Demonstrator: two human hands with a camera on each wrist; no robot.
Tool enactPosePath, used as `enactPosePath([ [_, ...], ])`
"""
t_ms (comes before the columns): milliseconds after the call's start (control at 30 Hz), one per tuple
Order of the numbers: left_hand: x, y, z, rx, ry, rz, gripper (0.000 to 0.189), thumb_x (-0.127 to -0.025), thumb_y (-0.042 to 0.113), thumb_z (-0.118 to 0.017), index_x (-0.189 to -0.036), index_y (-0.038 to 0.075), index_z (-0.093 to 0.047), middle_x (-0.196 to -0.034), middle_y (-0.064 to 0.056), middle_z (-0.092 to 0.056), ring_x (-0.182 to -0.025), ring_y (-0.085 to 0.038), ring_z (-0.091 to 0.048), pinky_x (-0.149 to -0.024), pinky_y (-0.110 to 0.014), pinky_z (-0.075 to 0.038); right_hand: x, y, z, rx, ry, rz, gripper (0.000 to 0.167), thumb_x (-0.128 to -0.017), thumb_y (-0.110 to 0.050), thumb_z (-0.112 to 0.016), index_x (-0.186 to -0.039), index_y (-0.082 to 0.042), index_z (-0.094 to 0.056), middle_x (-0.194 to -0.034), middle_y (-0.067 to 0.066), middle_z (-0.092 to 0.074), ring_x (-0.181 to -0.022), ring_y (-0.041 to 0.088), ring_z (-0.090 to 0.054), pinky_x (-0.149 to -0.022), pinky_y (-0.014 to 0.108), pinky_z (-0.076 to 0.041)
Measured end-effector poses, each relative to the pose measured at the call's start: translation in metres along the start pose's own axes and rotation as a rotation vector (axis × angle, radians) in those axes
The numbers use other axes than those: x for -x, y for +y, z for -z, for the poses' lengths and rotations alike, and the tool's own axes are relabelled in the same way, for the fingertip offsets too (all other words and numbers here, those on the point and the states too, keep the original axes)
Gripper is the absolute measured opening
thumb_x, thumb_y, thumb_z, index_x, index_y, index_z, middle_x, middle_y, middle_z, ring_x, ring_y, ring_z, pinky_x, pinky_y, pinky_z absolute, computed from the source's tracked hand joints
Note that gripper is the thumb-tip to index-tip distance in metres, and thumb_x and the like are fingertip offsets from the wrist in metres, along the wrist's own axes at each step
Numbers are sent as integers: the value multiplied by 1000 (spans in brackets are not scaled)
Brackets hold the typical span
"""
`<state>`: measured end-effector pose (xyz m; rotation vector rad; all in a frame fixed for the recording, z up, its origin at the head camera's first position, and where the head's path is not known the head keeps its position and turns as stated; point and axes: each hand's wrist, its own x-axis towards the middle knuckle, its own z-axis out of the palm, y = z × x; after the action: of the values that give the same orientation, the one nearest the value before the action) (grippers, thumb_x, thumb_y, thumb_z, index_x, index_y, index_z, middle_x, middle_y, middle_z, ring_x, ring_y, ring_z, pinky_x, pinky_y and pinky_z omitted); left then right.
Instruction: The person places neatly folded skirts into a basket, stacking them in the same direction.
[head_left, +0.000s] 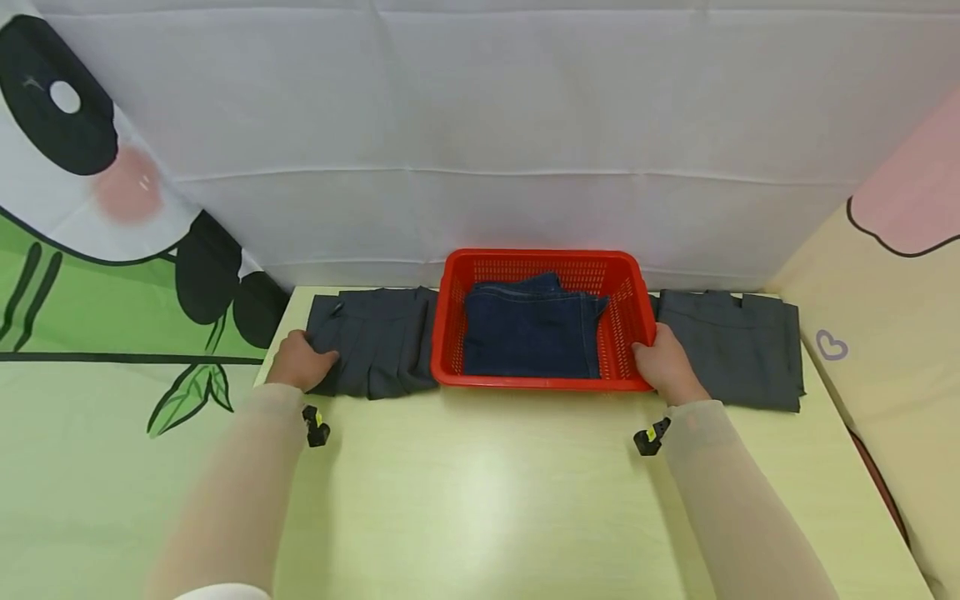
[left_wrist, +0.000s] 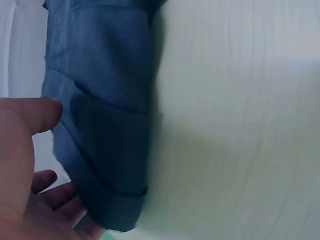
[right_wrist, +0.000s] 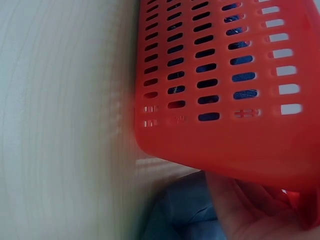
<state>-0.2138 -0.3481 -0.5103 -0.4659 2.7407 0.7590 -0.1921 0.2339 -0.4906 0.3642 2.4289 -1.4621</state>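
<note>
A red plastic basket (head_left: 622, 283) with slotted walls stands at the back middle of the table, with folded blue jeans (head_left: 532, 337) inside. My right hand (head_left: 667, 364) grips its right rim near the front corner; in the right wrist view, fingers (right_wrist: 257, 200) curl at the rim. On the left, my left hand (head_left: 298, 362) holds the left end of folded dark grey trousers (head_left: 375, 342), which lie close beside the basket. The left wrist view shows the thumb (left_wrist: 47, 112) over the cloth and the other fingers around its end.
Another folded dark grey garment (head_left: 731, 350) lies right of the basket, behind my right hand. A pale wood-grain table (head_left: 480, 492) extends toward me. White cloth (head_left: 480, 133) hangs along the back, with printed cartoon cloths at both sides.
</note>
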Motion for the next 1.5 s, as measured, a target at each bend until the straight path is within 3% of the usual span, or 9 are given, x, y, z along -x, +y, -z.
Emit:
enactPosePath([
  [233, 2, -4, -8, 59, 85, 152, 90, -96, 42, -60, -150, -21, -23, -145, -44, -35, -134, -58, -38, -111, -63, -36, -1, 1, -2, 10, -4, 2, 54, -109, -13, -41, -156, 7, -21, -148, 28, -43, -124, 44, -51, -104, 60, -45],
  [467, 1, -6, -11, 124, 47, 188, 96, -95, 42, -65, -153, -19, -18, -150, -43, -31, -139, -56, -34, -114, -60, -33, -1, 0, 1, 34, 9, 26, 52, -108, -12, -41, -154, 8, -25, -144, 29, -46, -121, 44, -53, -104, 60, -45],
  [567, 2, -5, -14, 99, 21, 201, 94, -94, 40, -69, -149, -22, -24, -146, -43, -36, -137, -55, -39, -113, -58, -37, -1, 0, 2, 43, 13, 25, 52, -108, -13, -40, -153, 9, -25, -144, 29, -46, -121, 44, -53, -104, 59, -46],
  [733, 3, -2, -15, 29, -17, 181, 83, -95, 34, -68, -139, -28, -35, -141, -42, -43, -132, -54, -45, -110, -57, -40, 0, 1, 2, 46, 10, 14, 53, -109, -13, -40, -154, 9, -22, -145, 30, -45, -122, 44, -52, -104, 60, -45],
  [900, 0, 4, -15, 11, -43, 179, 75, -95, 27, -65, -139, -27, -37, -141, -41, -43, -132, -54, -45, -110, -57, -40, 0, 1, 1, 47, 12, 20, 52, -109, -13, -40, -154, 9, -24, -144, 30, -45, -122, 44, -52, -104, 60, -45],
  [1033, -5, 3, -14, 1, -57, 143, 70, -93, 23, -64, -136, -27, -40, -137, -40, -47, -128, -53, -49, -109, -57, -42, 0, 1, 1, 48, 13, 26, 52, -109, -12, -40, -153, 9, -25, -144, 29, -46, -121, 44, -52, -105, 60, -44],
  [1300, -8, 0, -8, -58, -96, 53, 53, -90, 16, -54, -122, -26, -51, -123, -39, -55, -102, -43, -56, -98, -56, -48, 0, 0, 1, 49, 15, 29, 52, -108, -12, -40, -153, 9, -25, -143, 29, -46, -121, 43, -52, -105, 60, -44],
  [1500, -6, 3, 0, -92, -156, 25, 53, -92, 15, -46, -124, -26, -49, -125, -39, -54, -101, -42, -54, -97, -56, -47, -1, 1, 1, 52, 22, 27, 52, -108, -11, -41, -153, 9, -26, -143, 29, -46, -121, 43, -52, -105, 59, -44],
])
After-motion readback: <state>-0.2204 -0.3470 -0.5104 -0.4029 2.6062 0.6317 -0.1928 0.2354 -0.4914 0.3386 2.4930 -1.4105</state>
